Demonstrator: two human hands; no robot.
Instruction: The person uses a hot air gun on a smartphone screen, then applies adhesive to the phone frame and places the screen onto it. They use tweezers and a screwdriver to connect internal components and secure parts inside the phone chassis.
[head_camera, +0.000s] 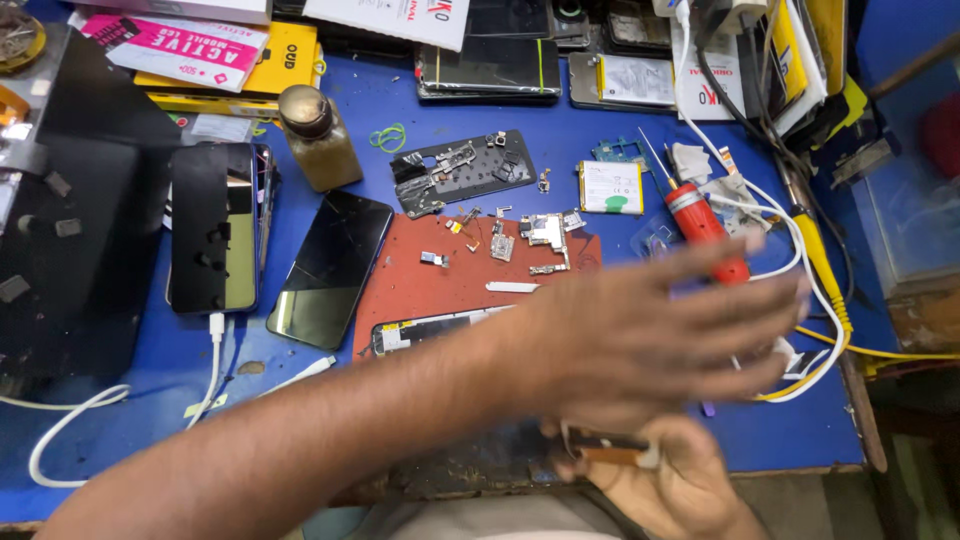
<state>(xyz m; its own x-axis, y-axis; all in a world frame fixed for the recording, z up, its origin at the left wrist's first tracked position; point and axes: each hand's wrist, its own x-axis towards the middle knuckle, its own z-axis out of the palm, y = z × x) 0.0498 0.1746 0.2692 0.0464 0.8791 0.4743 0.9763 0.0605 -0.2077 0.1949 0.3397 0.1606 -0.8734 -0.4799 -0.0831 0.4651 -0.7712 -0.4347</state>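
A blue tabletop (560, 100) strewn with phone parts lies under a person's left hand (650, 340), fingers spread, sweeping blurred toward the red-handled screwdriver (700, 220) beside a red mat (420, 285). Below, the right hand (670, 480) pinches a small brown tool (605, 447) at the tabletop's near edge.

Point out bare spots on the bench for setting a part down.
Bare blue top front left, inside the white cable loop; a small strip between frame and battery. Crowded: red mat, back edge, right side by the screwdriver.
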